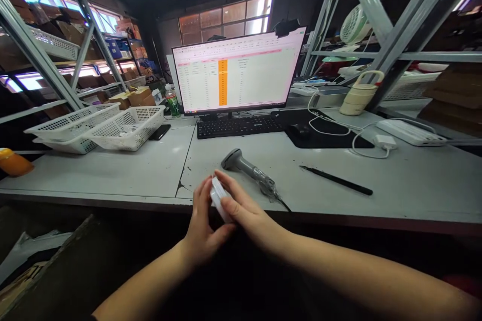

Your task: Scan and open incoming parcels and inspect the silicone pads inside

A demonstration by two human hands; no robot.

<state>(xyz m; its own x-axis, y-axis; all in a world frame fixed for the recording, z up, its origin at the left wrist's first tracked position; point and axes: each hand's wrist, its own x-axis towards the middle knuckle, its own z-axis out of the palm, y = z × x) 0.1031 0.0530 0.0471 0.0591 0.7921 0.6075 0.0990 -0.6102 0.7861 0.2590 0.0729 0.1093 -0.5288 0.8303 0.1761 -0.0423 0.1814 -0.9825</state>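
Observation:
Between both hands, just over the desk's front edge, is a small white box-like object; its exact kind does not show. My left hand grips it from the left, fingers along its side and thumb underneath. From the right, my right hand closes on the same object, with fingertips at its top end and thumb on its face. Right behind the hands, a grey barcode scanner lies on the desk, its handle partly wrapped in clear plastic. A slim black pen-like tool lies farther right.
A monitor showing a spreadsheet stands behind a black keyboard. A mouse rests on a black pad. White perforated baskets and a phone are at left. White cables and a charger lie right.

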